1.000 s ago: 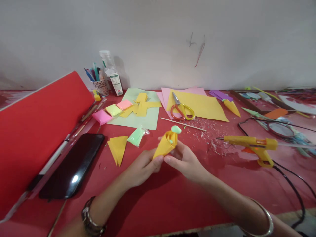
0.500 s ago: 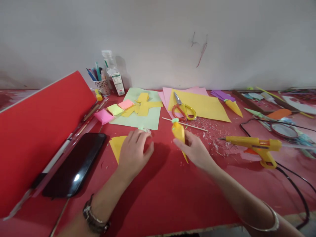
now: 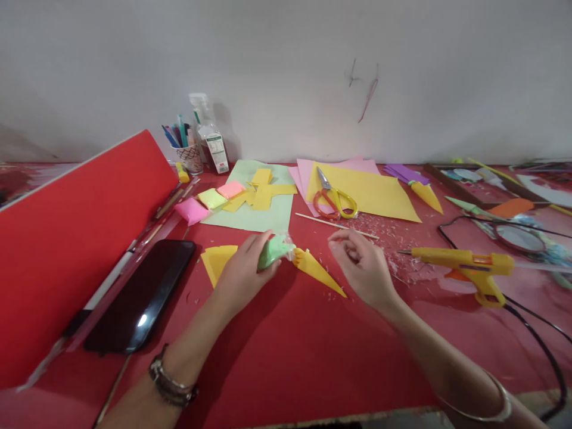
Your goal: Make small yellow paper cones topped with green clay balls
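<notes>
A small clear packet of light green clay (image 3: 274,249) is gripped between the thumb and fingers of my left hand (image 3: 243,268). Just right of the packet, a yellow paper cone (image 3: 319,273) lies on the red table, its gathered wide end by the packet and its tip toward the lower right. My right hand (image 3: 361,265) hovers beside the cone, fingers curled in and nothing visible in them. Folded yellow paper pieces (image 3: 217,262) lie partly behind my left hand.
Scissors (image 3: 333,193) rest on yellow paper (image 3: 384,196) at the back. A yellow glue gun (image 3: 469,268) with a black cord lies right. At left are a phone (image 3: 143,298), a leaning red board (image 3: 89,256), a bottle (image 3: 212,143) and a pen cup (image 3: 188,158).
My right hand has let go of the yellow cone, which now lies on the table. My left hand has taken hold of the green clay packet and lifted it slightly.
</notes>
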A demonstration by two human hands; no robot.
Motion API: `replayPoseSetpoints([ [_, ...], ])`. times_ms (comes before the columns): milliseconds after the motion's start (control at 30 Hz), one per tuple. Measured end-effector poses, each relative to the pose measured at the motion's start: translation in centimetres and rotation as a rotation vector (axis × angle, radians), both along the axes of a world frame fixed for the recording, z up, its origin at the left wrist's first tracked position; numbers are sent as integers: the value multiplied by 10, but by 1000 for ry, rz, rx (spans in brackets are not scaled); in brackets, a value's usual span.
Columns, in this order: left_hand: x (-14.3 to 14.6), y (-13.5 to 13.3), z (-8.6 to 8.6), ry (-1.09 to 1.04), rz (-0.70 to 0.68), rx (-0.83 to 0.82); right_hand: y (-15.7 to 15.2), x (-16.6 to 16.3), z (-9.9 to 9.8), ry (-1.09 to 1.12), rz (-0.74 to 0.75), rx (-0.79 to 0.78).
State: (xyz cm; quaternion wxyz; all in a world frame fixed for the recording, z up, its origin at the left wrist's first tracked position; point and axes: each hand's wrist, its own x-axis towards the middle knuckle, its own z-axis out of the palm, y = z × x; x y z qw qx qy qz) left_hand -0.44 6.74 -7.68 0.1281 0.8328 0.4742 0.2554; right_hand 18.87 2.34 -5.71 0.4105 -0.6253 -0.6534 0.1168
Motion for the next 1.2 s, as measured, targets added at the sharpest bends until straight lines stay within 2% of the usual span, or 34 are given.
replayPoseSetpoints([
  [100, 4, -6, 1, -111, -186, 24, -4, -4, 4, 111, 157, 127],
  [200, 5, -10, 1, -148, -269, 50, -8, -11, 2, 85, 327, 98],
  [333, 5, -12, 2, -203, -238, 153, -10, -18, -1, 208, 280, 111],
  [400, 5, -12, 2, -218, -217, 238, -11, -18, 0, 216, 316, 132],
  [533, 5, -15, 4, -144, -218, 425, -13, -19, 1, 234, 351, 107],
  [700, 4, -19, 7, -43, -222, 536, -15, -22, 0, 443, 435, 64],
  [800, 4, -20, 6, -8, -204, 556, -14, -24, -1, 452, 370, 56],
  [900, 4, -19, 4, 3, -192, 608, -15, -23, -3, 287, 284, 102],
  [1033, 4, -19, 3, -22, -190, 688, -14, -22, -4, 133, 274, 151],
  [1200, 7, -18, 3, -36, -190, 697, -13, -22, -1, 116, 258, 141],
])
